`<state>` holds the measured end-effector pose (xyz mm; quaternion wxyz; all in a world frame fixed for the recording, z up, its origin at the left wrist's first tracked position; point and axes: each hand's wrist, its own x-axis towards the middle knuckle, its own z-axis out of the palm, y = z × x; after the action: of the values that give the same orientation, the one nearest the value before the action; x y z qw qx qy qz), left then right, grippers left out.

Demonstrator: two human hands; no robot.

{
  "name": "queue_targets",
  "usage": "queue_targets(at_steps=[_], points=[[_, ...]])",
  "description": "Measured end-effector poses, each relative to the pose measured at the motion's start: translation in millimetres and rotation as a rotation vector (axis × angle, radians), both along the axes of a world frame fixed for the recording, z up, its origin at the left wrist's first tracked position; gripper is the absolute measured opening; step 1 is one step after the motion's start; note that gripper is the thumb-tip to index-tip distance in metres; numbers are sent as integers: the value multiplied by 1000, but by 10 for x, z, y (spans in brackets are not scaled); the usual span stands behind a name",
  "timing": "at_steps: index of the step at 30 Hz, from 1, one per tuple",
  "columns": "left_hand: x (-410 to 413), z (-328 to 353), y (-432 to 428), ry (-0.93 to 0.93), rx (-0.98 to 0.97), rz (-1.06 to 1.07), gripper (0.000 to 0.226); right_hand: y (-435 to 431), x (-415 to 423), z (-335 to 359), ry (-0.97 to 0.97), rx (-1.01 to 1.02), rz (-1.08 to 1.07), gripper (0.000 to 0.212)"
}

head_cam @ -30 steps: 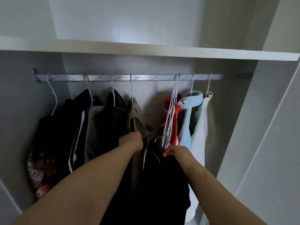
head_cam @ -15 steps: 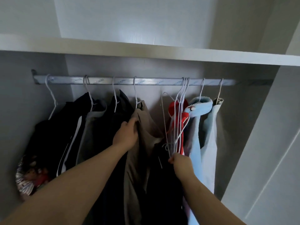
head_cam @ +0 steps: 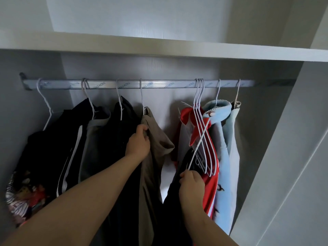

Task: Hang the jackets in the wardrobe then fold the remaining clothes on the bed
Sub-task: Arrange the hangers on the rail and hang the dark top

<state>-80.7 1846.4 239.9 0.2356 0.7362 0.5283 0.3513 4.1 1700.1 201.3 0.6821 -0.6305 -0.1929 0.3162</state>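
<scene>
Ribbed metal wardrobe rail (head_cam: pixel 159 84) shows a bare stretch mid-frame, between the khaki jacket (head_cam: pixel 158 137), clutched by the left grip (head_cam: pixel 138 144), and bunched white wire hangers (head_cam: pixel 198 96); right grip (head_cam: pixel 191 185) pinches a loose hanger (head_cam: pixel 199 144) with a dark jacket (head_cam: pixel 175 203), lower centre.

A shelf (head_cam: pixel 159 47) spans the wardrobe, and the rail (head_cam: pixel 159 84) runs just beneath it. A row of jackets (head_cam: pixel 99 139) hangs along the rail's left half, and the left hand (head_cam: pixel 138 144) grips the rightmost jacket (head_cam: pixel 158 139). Beyond a gap, a bunch of empty hangers (head_cam: pixel 199 96) hangs on the rail, with two more garments (head_cam: pixel 229 157) to its right. The right hand (head_cam: pixel 191 185) holds a loose hanger (head_cam: pixel 199 144) in front of that bunch.
</scene>
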Motion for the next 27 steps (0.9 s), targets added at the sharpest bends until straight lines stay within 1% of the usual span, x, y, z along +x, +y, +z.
queue_targets(at_steps=[3, 5, 8, 14, 17, 19, 20, 22, 23, 25, 27], points=[[-33, 3, -25, -103, -55, 2, 25, 13, -81, -87, -29, 20, 86, 28], [-45, 18, -40, -190, -95, 6, 27, 37, -107, -111, -59, -19, 182, 34], [-85, 55, -39, -252, -137, 31, 29, 121, -119, -7, -151, -71, 259, 34], [-167, 160, -78, -306, -205, 95, 37, 457, 68, 603, -311, -20, 302, 32], [-174, 159, -110, -348, -237, 55, 40, 607, 186, 974, -330, 31, 287, 31], [-159, 158, -139, -393, -262, 29, 39, 718, 235, 1183, -377, 47, 281, 25], [-160, 161, -155, -420, -266, 28, 39, 792, 245, 1274, -421, 17, 317, 23], [-165, 151, -180, -488, -271, 22, 37, 899, 273, 1333, -513, -40, 367, 28], [-170, 140, -189, -521, -276, 8, 36, 943, 295, 1325, -495, -79, 386, 29], [-189, 108, -205, -568, -311, -39, 38, 1029, 339, 1238, -579, -182, 429, 30], [-211, 71, -240, -567, -366, -103, 43, 1016, 335, 1142, -594, -304, 497, 31]])
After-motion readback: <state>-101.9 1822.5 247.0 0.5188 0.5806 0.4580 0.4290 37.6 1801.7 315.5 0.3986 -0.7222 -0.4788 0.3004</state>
